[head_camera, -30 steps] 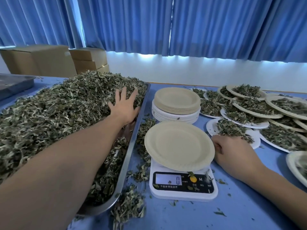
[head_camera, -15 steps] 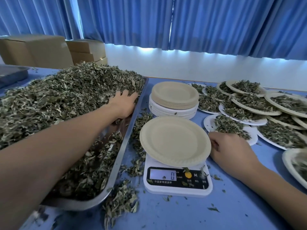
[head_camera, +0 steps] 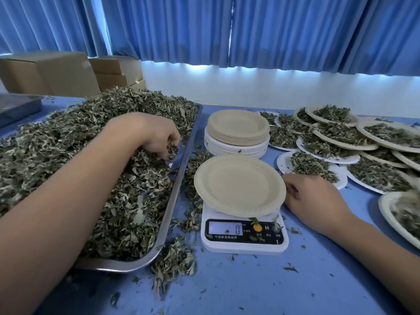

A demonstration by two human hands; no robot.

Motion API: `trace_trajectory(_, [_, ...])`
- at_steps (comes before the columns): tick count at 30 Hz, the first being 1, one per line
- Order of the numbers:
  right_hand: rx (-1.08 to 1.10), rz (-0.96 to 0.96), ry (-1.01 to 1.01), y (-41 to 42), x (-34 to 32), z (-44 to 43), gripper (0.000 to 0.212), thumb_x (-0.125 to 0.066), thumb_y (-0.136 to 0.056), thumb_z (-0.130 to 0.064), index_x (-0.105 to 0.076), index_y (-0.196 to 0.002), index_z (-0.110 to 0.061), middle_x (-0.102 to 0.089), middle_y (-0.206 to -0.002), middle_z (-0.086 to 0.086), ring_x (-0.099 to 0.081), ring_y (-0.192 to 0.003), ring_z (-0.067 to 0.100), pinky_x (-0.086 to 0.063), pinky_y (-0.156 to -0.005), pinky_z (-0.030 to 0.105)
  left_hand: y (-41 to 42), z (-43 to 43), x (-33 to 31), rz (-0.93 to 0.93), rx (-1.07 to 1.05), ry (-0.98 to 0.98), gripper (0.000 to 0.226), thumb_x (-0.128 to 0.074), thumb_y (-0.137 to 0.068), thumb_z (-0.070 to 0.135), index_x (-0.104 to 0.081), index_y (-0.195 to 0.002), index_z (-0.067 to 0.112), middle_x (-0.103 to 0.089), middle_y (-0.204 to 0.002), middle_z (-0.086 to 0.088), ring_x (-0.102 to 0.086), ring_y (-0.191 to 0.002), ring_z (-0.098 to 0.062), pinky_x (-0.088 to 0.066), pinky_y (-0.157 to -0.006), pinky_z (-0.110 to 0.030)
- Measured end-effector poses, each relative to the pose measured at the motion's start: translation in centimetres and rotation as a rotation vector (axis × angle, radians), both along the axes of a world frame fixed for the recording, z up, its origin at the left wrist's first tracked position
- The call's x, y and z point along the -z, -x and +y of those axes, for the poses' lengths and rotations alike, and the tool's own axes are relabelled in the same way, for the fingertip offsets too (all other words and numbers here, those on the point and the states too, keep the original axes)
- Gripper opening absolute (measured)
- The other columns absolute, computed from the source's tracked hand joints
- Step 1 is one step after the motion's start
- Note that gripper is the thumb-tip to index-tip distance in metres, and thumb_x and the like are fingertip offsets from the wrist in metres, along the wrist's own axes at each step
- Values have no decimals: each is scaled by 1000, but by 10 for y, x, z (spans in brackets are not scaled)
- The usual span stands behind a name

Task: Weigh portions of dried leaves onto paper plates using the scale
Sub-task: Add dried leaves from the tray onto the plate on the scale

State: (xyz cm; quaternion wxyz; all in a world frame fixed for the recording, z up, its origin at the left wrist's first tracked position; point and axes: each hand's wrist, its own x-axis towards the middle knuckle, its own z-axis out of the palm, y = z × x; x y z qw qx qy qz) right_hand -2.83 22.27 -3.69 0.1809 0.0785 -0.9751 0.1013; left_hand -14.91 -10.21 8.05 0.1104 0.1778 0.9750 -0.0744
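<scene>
now the left hand (head_camera: 156, 137) curls its fingers into the dried leaves (head_camera: 68, 144) by the right edge of the tray (head_camera: 181, 178), clutching a handful; best to lift a modest clump and carry it low, so little spills on the bench (head_camera: 295, 280). the empty paper plate (head_camera: 238, 185) sits on the scale (head_camera: 245, 235), which reads zero, just right of that hand, while the right hand (head_camera: 316, 201) rests loosely curled and empty beside the plate's rim.

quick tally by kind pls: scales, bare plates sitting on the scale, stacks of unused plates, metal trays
digital scale: 1
empty paper plate on the scale: 1
stack of empty paper plates: 1
metal trays: 2, one heaped with dried leaves, another at the far left edge
total: 5
</scene>
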Motion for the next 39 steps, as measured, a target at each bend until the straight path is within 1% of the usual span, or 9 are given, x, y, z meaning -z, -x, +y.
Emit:
trace_trajectory(4, [-14, 1, 16, -1, 0, 0, 30, -46, -88, -34, -38, -63, -18, -43, -52, -3, -46, -51, 21, -32, -48, 34, -19, -6, -17, 57, 45, -81, 29, -77, -87, 29, -61, -112, 32, -52, -141, -1, -51, -124, -28, -36, -94, -35])
trace_trajectory(7, [-23, 4, 22, -1, 1, 1, 29, -43, -86, -36, -39, -64, -17, -43, -52, -3, -46, -51, 21, -29, -47, 32, -23, -6, -24, 52, 84, -117, 30, -79, -86, 29, -57, -105, 37, -50, -140, 0, -49, -124, -27, -38, -102, -37])
trace_trajectory(19, [-26, 15, 15, -3, 0, 2, 29, -50, -87, -29, -37, -63, -19, -38, -50, -4, -43, -49, 20, -31, -47, 34, -10, -27, -23, 161, -110, -365, 41, -81, -83, 23, -66, -121, 25, -47, -151, -8, -45, -136, -35, -34, -113, -47])
trace_trajectory(23, [-13, -2, 20, -3, -1, 1, 27, -46, -86, -33, -38, -64, -19, -40, -52, -3, -45, -51, 21, -33, -48, 35, -13, -21, -26, 287, -131, -546, 39, -84, -81, 23, -70, -117, 24, -58, -135, -10, -54, -120, -33, -41, -101, -41])
trace_trajectory(29, [15, -37, 25, -2, -2, 0, 30, -54, -90, -27, -40, -65, -16, -43, -54, -3, -46, -54, 22, -36, -51, 37, -25, 5, -26, 316, -1, -824, 24, -85, -80, 21, -71, -97, 27, -68, -95, 5, -61, -82, -11, -42, -66, -17])
trace_trajectory(31, [11, -40, 28, -3, -2, 0, 30, -54, -90, -26, -42, -66, -15, -43, -54, -3, -46, -54, 22, -37, -51, 38, -35, 20, -24, 232, 70, -954, 21, -86, -78, 18, -73, -91, 26, -73, -89, 6, -67, -79, -10, -52, -72, -20])
trace_trajectory(33, [-1, -32, 34, -3, -3, -1, 29, -52, -89, -27, -42, -65, -14, -42, -53, -3, -45, -53, 21, -37, -51, 38, -45, 39, -16, 128, 146, -1042, 21, -86, -77, 16, -74, -91, 27, -76, -89, 5, -72, -84, -13, -59, -83, -33])
trace_trajectory(35, [-13, -23, 40, -4, -3, -1, 29, -50, -88, -29, -41, -65, -14, -41, -52, -3, -44, -52, 20, -35, -50, 37, -54, 57, -6, 66, 233, -1032, 21, -85, -79, 18, -74, -95, 25, -76, -94, 8, -71, -89, -11, -58, -90, -39])
trace_trajectory(39, [-35, -12, 35, -4, -3, 0, 29, -47, -86, -33, -39, -64, -16, -40, -51, -3, -43, -50, 19, -32, -48, 36, -66, 72, 4, -133, 417, -702, 30, -81, -84, 33, -71, -112, 32, -67, -117, 15, -60, -100, 10, -51, -93, -20])
